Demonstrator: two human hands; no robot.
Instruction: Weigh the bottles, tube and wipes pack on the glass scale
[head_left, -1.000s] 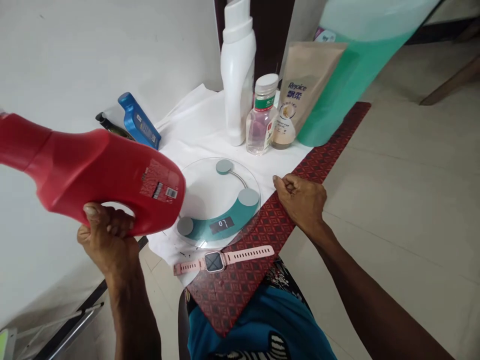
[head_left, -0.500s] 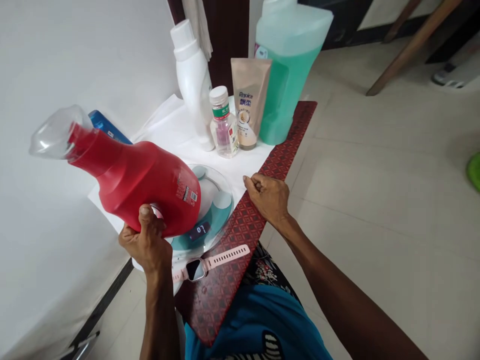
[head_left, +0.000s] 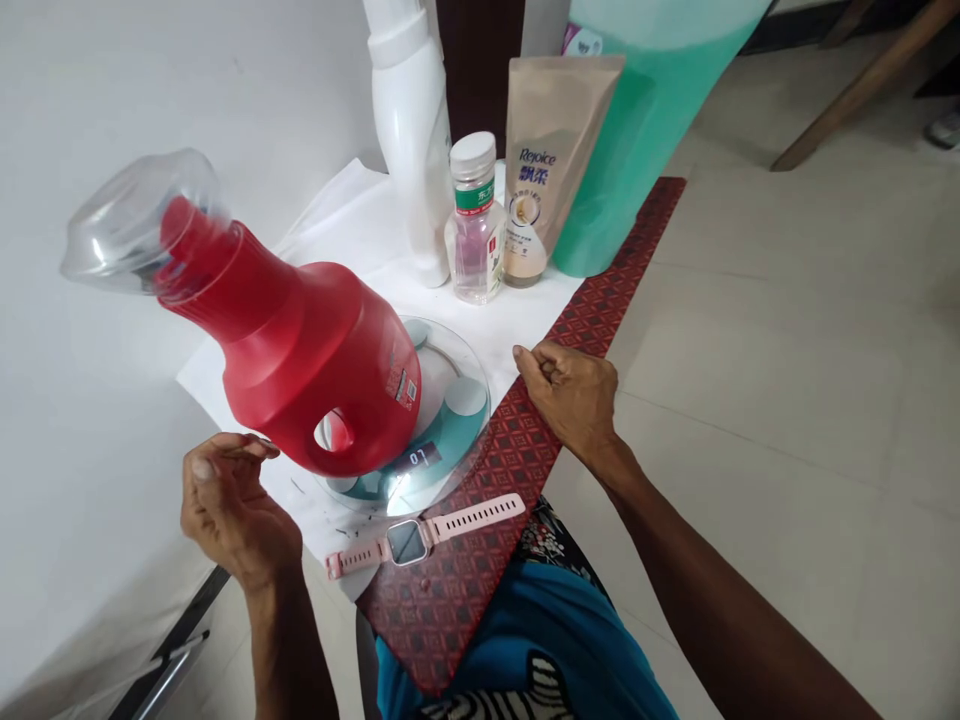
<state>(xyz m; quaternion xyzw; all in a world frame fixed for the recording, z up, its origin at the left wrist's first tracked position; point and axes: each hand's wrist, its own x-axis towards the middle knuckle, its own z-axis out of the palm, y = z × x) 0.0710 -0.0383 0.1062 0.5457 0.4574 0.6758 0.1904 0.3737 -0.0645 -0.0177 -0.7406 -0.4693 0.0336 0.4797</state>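
Observation:
A red plastic jug (head_left: pixel 322 350) with a clear cap (head_left: pixel 127 225) stands on a round glass scale (head_left: pixel 457 440), whose display reads "LO". Just left of the jug's handle hole is my left hand (head_left: pixel 236 510), apart from it, fingers loosely curled and holding nothing. My right hand (head_left: pixel 574 390) rests as a closed fist on the red patterned table edge, with nothing visible in it. Between my hands and the near corner lies a pink-strapped smartwatch (head_left: pixel 407 543).
Behind the scale stand a white bottle (head_left: pixel 412 140), a small clear bottle with a white lid (head_left: pixel 476 240), a beige Rejoice tube (head_left: pixel 544 170) and a large jug of green liquid (head_left: pixel 645 130). White paper (head_left: pixel 330 240) covers part of the table (head_left: pixel 450 600). A wall (head_left: pixel 90 400) borders the left.
My left hand has let go of the red jug and moved left, away from its handle. The view has shifted closer to the bottles. My right fist stays on the table edge.

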